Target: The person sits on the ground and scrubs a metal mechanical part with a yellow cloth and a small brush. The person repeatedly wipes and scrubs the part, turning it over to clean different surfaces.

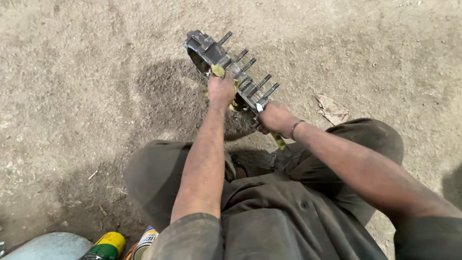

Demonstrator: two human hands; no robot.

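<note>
A grey metal ring-shaped part with several threaded studs sticking out stands on edge on the dirt ground. My left hand grips its rim with a yellowish rag pressed against the metal. My right hand is closed around a tool with a yellow handle, its metal tip touching the part's lower rim beside the studs.
I squat on sandy ground with a dark oily patch under the part. A crumpled scrap lies to the right. At the bottom left are a pale rounded container, a yellow-green can and another can.
</note>
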